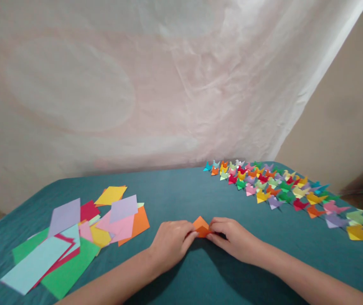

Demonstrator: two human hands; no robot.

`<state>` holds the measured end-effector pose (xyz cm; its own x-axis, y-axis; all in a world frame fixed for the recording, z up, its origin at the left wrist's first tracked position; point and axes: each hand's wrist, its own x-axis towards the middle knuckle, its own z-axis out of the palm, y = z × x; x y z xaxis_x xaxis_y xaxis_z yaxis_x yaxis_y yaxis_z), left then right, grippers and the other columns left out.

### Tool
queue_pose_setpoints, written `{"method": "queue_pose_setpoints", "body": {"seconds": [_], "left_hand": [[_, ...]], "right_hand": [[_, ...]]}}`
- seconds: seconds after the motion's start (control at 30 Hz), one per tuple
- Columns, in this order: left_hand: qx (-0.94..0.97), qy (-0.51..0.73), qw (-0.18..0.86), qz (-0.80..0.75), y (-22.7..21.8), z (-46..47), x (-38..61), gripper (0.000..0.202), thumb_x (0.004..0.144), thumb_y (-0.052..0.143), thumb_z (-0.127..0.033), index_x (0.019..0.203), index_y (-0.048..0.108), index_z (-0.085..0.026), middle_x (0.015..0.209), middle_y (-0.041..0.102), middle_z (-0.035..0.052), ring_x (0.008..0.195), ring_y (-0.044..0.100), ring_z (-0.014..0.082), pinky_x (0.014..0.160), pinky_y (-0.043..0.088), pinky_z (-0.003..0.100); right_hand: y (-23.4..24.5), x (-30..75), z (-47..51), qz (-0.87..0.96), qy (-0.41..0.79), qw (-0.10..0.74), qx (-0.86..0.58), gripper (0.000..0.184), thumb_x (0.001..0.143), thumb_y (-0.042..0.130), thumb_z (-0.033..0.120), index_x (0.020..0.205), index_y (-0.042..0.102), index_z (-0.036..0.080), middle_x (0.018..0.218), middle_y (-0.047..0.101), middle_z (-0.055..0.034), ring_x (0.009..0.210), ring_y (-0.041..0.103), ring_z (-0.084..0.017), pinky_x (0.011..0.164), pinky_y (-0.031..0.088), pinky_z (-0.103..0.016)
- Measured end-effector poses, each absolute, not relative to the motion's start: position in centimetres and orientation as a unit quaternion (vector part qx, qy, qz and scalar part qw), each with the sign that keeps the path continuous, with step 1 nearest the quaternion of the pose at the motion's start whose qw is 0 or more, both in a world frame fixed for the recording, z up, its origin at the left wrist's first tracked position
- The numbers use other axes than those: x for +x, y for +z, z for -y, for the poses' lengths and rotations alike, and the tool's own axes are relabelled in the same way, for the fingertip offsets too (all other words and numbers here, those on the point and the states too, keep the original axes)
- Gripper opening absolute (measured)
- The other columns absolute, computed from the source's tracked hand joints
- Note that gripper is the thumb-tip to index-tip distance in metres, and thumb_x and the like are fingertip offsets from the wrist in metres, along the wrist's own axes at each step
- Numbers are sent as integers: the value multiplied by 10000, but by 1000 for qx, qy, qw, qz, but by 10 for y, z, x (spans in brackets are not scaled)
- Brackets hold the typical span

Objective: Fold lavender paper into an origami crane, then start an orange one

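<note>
A small piece of folded orange paper (201,227) is between my two hands, its pointed top facing away from me. My left hand (175,241) pinches its left corner between thumb and fingers. On the other side, my right hand (230,238) grips the right corner the same way. Creases show on the paper's front, with a darker folded layer along the lower part. The fingertips cover both side corners.
On the left lie loose coloured paper sheets (70,264), overlapping in a spread pile. Several rows of small folded paper birds (275,202) stand along the right side. A teal cloth (168,190) covers the table, and a pale curtain (156,93) hangs behind it.
</note>
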<state>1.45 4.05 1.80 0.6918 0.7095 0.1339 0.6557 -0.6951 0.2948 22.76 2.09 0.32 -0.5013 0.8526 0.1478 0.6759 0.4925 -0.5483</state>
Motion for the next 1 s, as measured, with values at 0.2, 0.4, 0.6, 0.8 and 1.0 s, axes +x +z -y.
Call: {"method": "queue_pose_setpoints", "body": {"seconds": [0.2,0.4,0.6,0.8,1.0], "left_hand": [[838,185,296,-419,2,-64,14,186,878,486,-289,858,654,-212,809,686,-17,718,612,135,633,416,206],[801,228,352,-428,-9,-70,12,231,840,519,-239,1051,600,-192,825,680,-2,720,614,130,662,451,218],[817,244,312,-419,-13,-68,11,230,847,520,-214,1071,572,-201,839,659,-2,693,595,120,677,472,232],[902,211,150,-346,-4,-53,11,200,902,448,-225,1035,597,-223,1154,582,44,1061,525,190,916,418,349],[951,104,60,-287,-5,-33,16,574,883,488,-409,1373,323,-160,1418,374,101,1304,333,244,1072,288,420]], "right_hand": [[-1,228,-32,785,308,227,-487,284,908,431,263,651,499,165,642,487,21,584,458,-103,558,338,-220],[-13,227,-33,755,304,300,-498,244,880,478,239,649,512,169,778,510,-13,705,509,-123,638,396,-239],[-25,228,-35,753,254,328,-511,206,849,539,251,656,530,180,820,521,-30,782,518,-154,701,425,-284],[-27,228,-35,763,219,322,-516,191,844,557,250,665,542,184,829,537,-37,806,513,-171,729,419,-316],[-30,228,-35,769,201,328,-510,175,849,552,238,684,535,181,831,540,-39,808,512,-169,726,421,-318]]}}
